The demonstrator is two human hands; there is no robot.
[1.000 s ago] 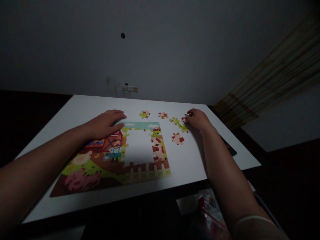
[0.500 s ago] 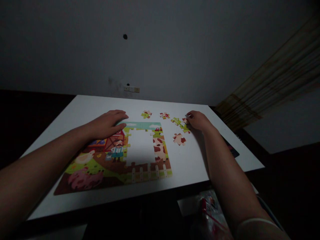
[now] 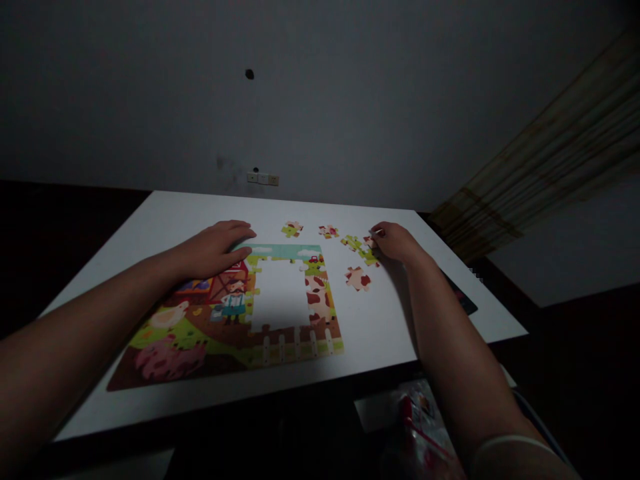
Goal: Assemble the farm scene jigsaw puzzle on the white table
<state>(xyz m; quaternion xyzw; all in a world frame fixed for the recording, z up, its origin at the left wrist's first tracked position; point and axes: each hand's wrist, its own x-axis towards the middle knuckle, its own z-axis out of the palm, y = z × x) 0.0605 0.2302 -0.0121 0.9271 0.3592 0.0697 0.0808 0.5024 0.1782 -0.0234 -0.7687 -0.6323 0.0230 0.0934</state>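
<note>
A farm-scene jigsaw puzzle [image 3: 285,343] lies on the white table, with a white gap in its middle right. My left hand [image 3: 220,248] rests flat over the puzzle's upper left edge, fingers stretched out. At the right, my right hand [image 3: 393,240] pinches a puzzle piece [image 3: 373,232], of which only a pale edge shows at the fingertips. Just left of these fingers lie green puzzle pieces [image 3: 354,244], close together. A brown-and-cream puzzle piece [image 3: 359,279] is nearer to me. Farther back are a green-and-cream puzzle piece [image 3: 292,229] and a multicoloured puzzle piece [image 3: 329,231].
The white table [image 3: 380,327] reaches back toward a grey wall [image 3: 340,113] with sockets [image 3: 263,179]. A dark flat object [image 3: 466,301] lies by the table's right edge, partly behind my forearm. Below the front edge is a clear plastic bag [image 3: 423,420]. A curtain [image 3: 540,147] hangs at the right.
Both hands and the puzzle pieces stay in nearly the same places. The whole view has shifted very slightly.
</note>
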